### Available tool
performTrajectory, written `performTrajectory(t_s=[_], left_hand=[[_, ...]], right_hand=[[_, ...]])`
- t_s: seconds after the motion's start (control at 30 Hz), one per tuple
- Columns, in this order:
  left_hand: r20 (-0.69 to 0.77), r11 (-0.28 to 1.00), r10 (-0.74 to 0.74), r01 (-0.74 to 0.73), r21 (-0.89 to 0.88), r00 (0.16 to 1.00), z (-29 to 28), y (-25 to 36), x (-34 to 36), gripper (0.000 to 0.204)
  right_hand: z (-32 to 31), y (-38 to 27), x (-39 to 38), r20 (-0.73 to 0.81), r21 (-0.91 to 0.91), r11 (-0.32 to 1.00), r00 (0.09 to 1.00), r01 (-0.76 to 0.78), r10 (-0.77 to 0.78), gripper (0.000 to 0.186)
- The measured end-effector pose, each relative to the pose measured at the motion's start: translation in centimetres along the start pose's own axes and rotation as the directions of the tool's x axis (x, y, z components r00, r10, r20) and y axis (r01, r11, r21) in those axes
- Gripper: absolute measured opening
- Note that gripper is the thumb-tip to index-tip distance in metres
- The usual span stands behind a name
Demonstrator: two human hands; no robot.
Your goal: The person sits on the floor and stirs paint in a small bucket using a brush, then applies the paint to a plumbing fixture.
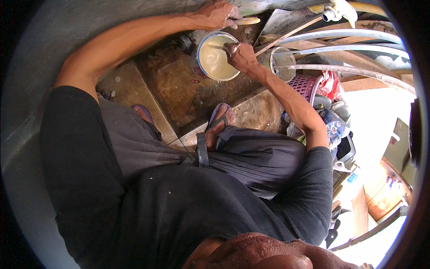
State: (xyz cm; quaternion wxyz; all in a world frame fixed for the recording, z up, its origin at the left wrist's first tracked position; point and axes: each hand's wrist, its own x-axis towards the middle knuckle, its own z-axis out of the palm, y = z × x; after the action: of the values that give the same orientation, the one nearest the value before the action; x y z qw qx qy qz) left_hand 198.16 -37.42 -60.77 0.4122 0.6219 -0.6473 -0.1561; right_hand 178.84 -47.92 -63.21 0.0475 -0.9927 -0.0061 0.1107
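Note:
A round bucket [198, 54] with a blue rim stands on the stained floor ahead of me, holding a smooth cream-coloured paste [218, 61]. My right hand [242, 57] reaches over its right rim, fingers closed round a thin grey tool [216, 46] that dips into the paste; its exact kind cannot be made out. Beyond the bucket, close to the grey wall, my left hand [219, 16] is closed on a tool with a yellowish handle [247, 21]. The handle points right, and the tool's other end is hidden by the hand. Pale smears mark the left hand's fingers.
Right of the bucket stands a clear plastic container [283, 62]. Long pale pipes [345, 33] and wooden boards [369, 56] crowd the right side, above a purple perforated basket [303, 86]. A curved grey wall [112, 22] closes off the left and far sides.

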Motion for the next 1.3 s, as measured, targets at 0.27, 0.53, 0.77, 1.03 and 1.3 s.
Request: performTrajectory(t_s=[0.27,0.53,0.77,1.03,1.3], left_hand=[[-0.030,0.998,0.067,-0.067,-0.007,0.997,0.4,-0.1,0.3,0.032],[-0.257,0.997,0.051,-0.036,0.064,0.965,1.8,-0.9,-0.2,0.037],[-0.033,1.000,0.020,-0.019,0.025,0.999,0.0,0.2,0.0,0.035],[-0.063,0.948,0.309,-0.303,0.093,0.949,-0.4,-0.5,2.2,0.031],[-0.068,0.979,0.136,-0.124,0.160,0.988,-1.4,1.8,2.0,0.026]], right_hand=[[-1.0,1.8,-1.4,0.241,-0.044,0.978,0.952,0.204,-0.188,0.010],[0.4,1.6,0.3,-0.038,-0.088,0.993,0.996,0.079,-0.083,0.008],[-1.2,1.6,-0.3,0.301,-0.099,0.979,0.943,0.181,-0.144,0.016],[2.5,3.9,0.1,-0.157,-0.168,0.972,0.969,0.165,-0.192,0.016],[-1.4,2.0,-1.0,-0.003,-0.075,0.967,0.970,0.242,-0.243,0.022]])
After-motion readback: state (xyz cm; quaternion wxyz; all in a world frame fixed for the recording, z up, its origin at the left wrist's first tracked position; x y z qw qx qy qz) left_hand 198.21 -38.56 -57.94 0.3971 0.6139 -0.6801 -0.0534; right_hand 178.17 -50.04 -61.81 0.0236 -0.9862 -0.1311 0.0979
